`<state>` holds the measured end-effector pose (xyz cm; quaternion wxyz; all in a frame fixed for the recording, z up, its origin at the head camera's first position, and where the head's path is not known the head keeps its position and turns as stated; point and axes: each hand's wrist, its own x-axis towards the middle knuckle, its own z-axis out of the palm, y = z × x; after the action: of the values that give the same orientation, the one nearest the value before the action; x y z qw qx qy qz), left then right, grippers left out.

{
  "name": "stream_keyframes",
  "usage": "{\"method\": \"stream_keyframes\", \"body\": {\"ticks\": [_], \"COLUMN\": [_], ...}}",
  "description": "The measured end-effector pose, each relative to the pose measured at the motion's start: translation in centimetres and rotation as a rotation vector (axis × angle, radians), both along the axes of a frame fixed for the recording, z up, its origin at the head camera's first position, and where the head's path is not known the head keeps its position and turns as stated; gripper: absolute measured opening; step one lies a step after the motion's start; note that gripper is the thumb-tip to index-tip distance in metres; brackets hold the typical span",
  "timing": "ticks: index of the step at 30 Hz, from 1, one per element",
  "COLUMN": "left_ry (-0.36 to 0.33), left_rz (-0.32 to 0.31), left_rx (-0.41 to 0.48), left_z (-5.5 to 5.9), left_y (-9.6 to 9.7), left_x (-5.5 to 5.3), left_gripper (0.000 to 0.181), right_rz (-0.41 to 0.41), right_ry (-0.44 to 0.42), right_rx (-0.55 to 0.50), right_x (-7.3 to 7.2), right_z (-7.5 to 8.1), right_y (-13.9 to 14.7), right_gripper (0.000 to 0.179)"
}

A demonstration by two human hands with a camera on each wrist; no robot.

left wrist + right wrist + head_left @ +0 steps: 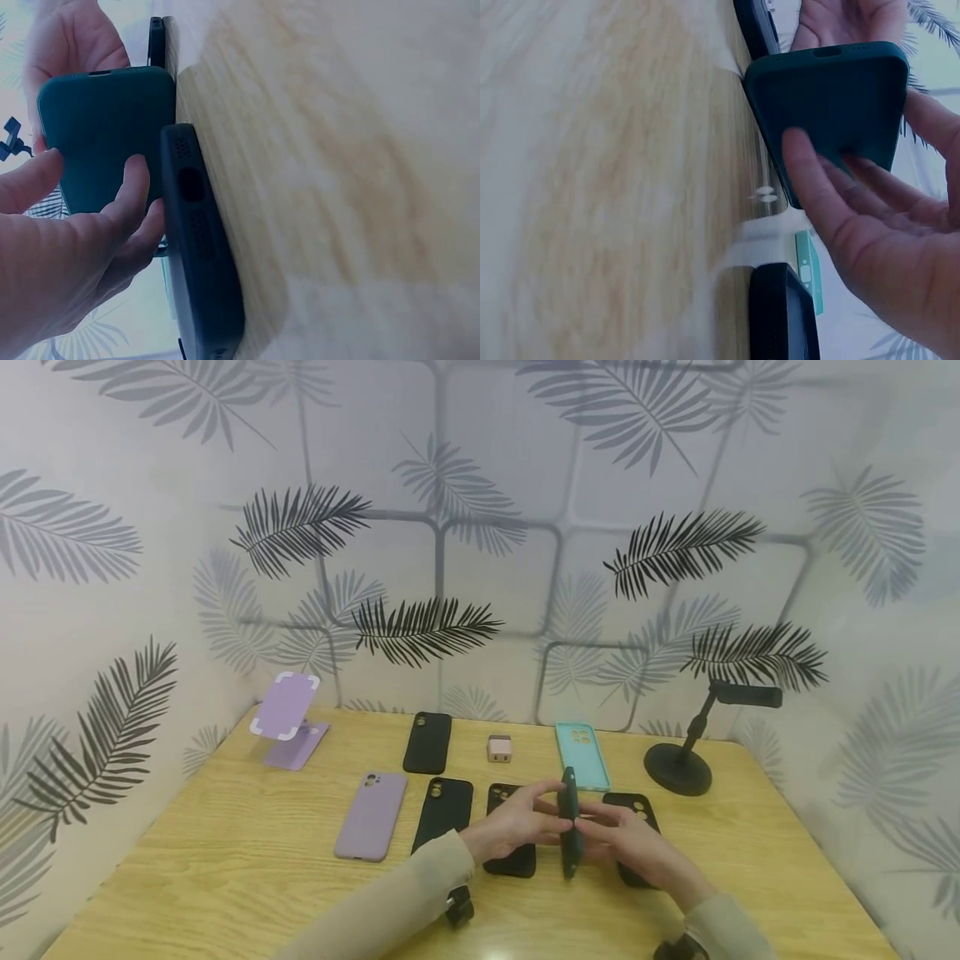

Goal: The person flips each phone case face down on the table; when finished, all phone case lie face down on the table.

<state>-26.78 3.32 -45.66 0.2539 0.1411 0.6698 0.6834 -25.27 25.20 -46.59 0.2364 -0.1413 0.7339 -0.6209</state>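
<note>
A dark green phone case (570, 827) stands on its long edge at the table, between both hands. My left hand (517, 822) grips it from the left; in the left wrist view its thumb is at the upper edge and its fingertips (136, 169) touch the flat face. From the other side my right hand (633, 843) holds the same case (829, 97), fingers against the hollow-looking face. Below the left hand lies a black phone case (513, 860), partly covered by it. Another black case (637, 810) lies under the right hand, also partly hidden.
Left of the hands lie a lavender case (371, 818) and two black cases (444, 810). Behind are a pink charger plug (499, 749) and a turquoise case (588, 764). A purple phone stand (296, 752) and a black stand (677, 769) stand near the patterned wall.
</note>
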Motion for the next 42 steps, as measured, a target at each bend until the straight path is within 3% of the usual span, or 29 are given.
{"method": "stream_keyframes", "body": {"ticks": [6,18,31,42], "left_ry": [-0.004,0.002,0.026,0.005], "left_rz": [-0.045,-0.058,-0.029,-0.025], "left_rx": [-0.067,-0.108,-0.176,-0.188], "left_z": [-0.1,0.0,0.5,0.8], "left_y": [-0.1,-0.1,-0.2,-0.3], "left_x": [0.3,0.1,0.1,0.1], "left_gripper": [0.065,0.065,0.057,0.053], "right_rz": [-0.044,-0.144,-0.185,-0.161], "right_ry": [-0.020,0.047,0.096,0.219], "right_rx": [-0.047,0.046,0.200,0.437], "right_x": [0.1,0.5,1.0,0.7], "right_z": [0.4,1.4,1.5,1.1], "right_y": [0.7,1.9,2.4,2.4], "right_gripper": [0.067,0.069,0.058,0.050]}}
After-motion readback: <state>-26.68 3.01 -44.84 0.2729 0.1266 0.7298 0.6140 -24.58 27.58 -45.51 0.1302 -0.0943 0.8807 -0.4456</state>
